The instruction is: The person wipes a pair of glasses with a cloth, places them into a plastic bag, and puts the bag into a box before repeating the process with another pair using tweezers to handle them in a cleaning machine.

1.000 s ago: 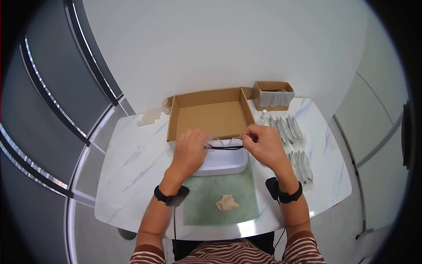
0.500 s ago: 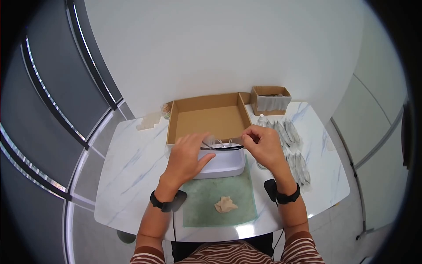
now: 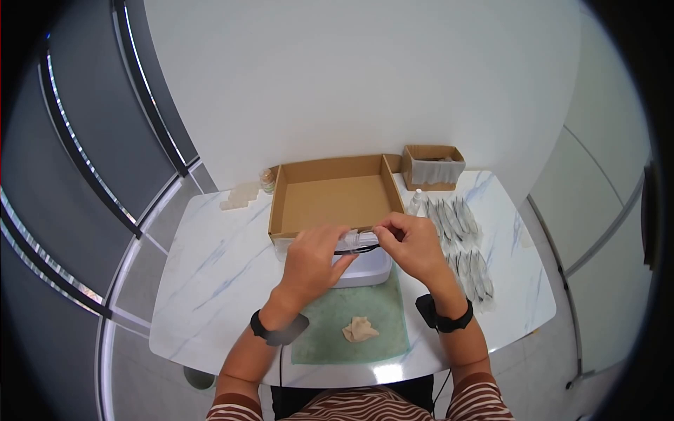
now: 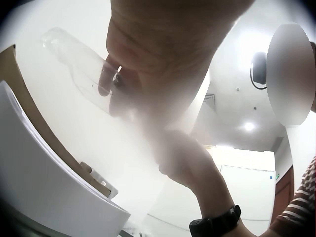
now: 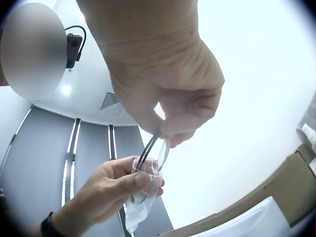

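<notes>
Head view: left hand (image 3: 314, 258) and right hand (image 3: 409, 243) pinching glasses (image 3: 357, 243) above white tray (image 3: 365, 270) on counter (image 3: 210, 266).

Left wrist view: clear sleeve (image 4: 81, 66) gripped by curled fingers.

Right wrist view: right grip closed on dark frame, left grip on sleeve.

White marble table (image 3: 210, 281) fills lower centre of the head view. Open cardboard tray (image 3: 335, 193) at its far middle, small jar (image 3: 267, 179) just left of the tray. Small cardboard box (image 3: 433, 167) at upper right, spray bottle (image 3: 418, 200) beside it. Rows of clear packets (image 3: 460, 242) down the right side. Green mat (image 3: 344, 316) at near centre, white tub (image 3: 365, 270) and crumpled cloth (image 3: 360, 328) on it.
</notes>
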Available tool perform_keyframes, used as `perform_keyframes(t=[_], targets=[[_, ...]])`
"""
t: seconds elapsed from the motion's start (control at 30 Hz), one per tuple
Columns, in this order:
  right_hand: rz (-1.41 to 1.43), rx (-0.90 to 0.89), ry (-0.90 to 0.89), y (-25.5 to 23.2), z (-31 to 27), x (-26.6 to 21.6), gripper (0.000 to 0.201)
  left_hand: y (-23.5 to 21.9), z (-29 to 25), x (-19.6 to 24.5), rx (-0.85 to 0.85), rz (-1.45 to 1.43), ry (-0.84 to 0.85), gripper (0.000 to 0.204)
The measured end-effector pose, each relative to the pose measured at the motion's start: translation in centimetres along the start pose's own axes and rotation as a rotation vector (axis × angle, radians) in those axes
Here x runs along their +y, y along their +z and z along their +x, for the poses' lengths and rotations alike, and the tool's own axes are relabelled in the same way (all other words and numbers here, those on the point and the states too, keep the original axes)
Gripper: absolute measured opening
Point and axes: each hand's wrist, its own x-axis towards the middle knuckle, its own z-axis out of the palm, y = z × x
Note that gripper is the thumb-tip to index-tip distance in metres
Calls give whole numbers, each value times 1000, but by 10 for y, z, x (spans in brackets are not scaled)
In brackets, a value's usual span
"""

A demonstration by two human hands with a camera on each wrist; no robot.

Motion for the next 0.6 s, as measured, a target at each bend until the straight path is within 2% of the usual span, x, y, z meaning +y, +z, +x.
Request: perform_keyframes(t=[0.27,0.33,0.37,0.43,0.6], targets=[[-7,-44,-58,10,-4,-9,16,14,-6,13,17,-65,-79,44],[-3,-18,-68,8,-4,-6,16,7,-4,19,-37,-248,-151,40],[-5,-18,-70,6,-3,-5,16,6,-5,18,-35,-248,-151,40],[32,-11,-70,3,-2,-4,15,5,-7,16,-66,-514,-275,29],[56,-41,-125,1,-5,-11,13,10,-11,12,-83,-635,-413,19]])
